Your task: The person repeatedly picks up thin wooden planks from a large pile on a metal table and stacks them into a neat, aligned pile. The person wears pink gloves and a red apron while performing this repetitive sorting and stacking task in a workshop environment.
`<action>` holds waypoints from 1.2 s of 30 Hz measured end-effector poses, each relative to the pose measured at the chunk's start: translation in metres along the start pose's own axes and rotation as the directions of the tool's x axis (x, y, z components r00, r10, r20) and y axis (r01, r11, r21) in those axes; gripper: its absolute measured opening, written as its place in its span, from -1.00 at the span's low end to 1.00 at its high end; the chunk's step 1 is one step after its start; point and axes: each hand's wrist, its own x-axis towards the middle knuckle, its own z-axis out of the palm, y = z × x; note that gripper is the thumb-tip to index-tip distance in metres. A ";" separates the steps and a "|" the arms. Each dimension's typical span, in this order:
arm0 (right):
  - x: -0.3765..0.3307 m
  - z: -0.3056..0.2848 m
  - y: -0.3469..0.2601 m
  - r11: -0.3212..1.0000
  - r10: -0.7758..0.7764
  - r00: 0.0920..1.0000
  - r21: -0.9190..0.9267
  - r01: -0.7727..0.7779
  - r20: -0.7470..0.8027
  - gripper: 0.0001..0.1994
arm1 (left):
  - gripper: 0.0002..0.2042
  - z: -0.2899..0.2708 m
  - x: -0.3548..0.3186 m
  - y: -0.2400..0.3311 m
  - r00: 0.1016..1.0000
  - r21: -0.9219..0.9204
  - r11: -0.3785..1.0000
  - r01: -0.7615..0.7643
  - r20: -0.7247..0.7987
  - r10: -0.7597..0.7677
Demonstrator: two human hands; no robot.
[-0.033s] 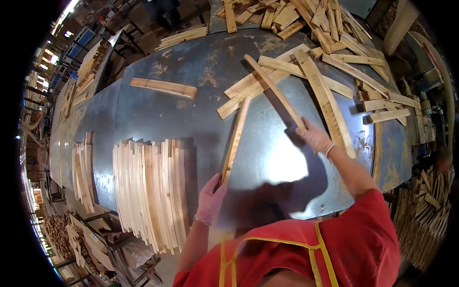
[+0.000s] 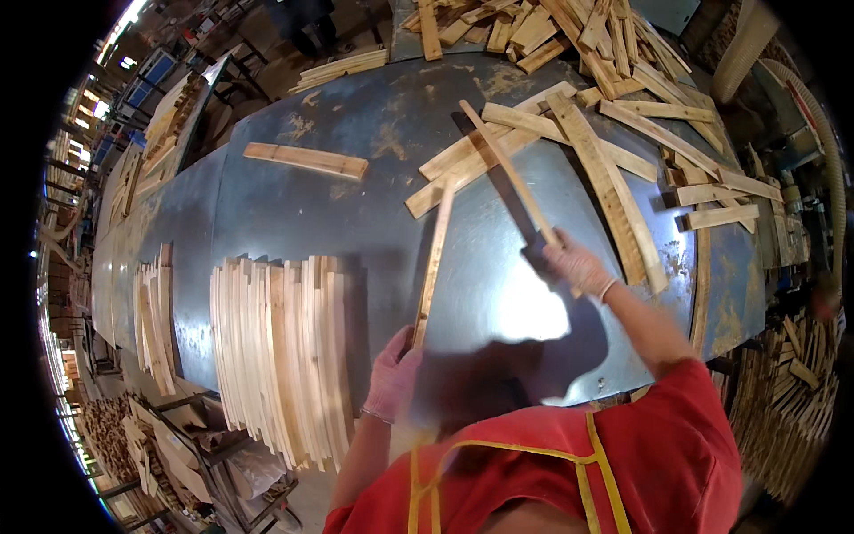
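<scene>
My gloved left hand point(image 2: 393, 378) is closed around the near end of a narrow wooden strip point(image 2: 434, 262), which points away from me over the metal table point(image 2: 338, 214). In my right hand point(image 2: 576, 265), also gloved, is the near end of a second wooden strip point(image 2: 510, 169), slanting away to the left. Its far end passes over several loose boards point(image 2: 471, 165) on the table. Just right of my right hand lies a long, wide board point(image 2: 612, 191). To the left of my left hand, many strips stand side by side in a row point(image 2: 280, 356).
A heap of wooden pieces point(image 2: 569, 40) covers the far right of the table. One board point(image 2: 305, 161) lies alone at the far left, and a smaller bundle of strips point(image 2: 156, 320) sits by the left edge. Thick hoses point(image 2: 745, 49) hang at the right.
My right hand has drawn its strip slightly nearer and to the left. The strip in my left hand has swung a little to the left at its far end.
</scene>
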 end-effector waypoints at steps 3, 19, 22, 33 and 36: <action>-0.064 0.147 -0.013 0.985 0.037 0.966 -0.174 0.008 0.255 -0.32 | -0.47 0.016 -0.025 0.026 0.974 -0.087 0.970 0.227 0.029 -0.225; 0.032 -0.041 -0.013 0.869 -0.245 0.795 -0.490 -0.074 -0.555 -0.15 | -0.15 -0.107 -0.047 -0.099 0.756 0.960 0.056 0.275 -0.251 0.604; 0.032 -0.110 -0.024 0.667 -0.013 0.790 -0.594 -0.450 -0.613 0.00 | -0.14 -0.070 -0.010 -0.049 0.788 0.988 0.070 0.139 -0.153 0.597; 0.066 -0.051 -0.040 0.671 -0.168 0.925 -0.727 -0.146 -0.341 -0.35 | -0.21 0.088 0.224 0.141 0.912 0.955 0.250 -0.162 0.048 0.407; 0.072 -0.027 -0.023 0.775 -0.227 0.911 -0.631 -0.044 -0.343 -0.33 | -0.29 0.101 0.239 0.100 0.893 0.963 0.150 -0.226 0.143 0.426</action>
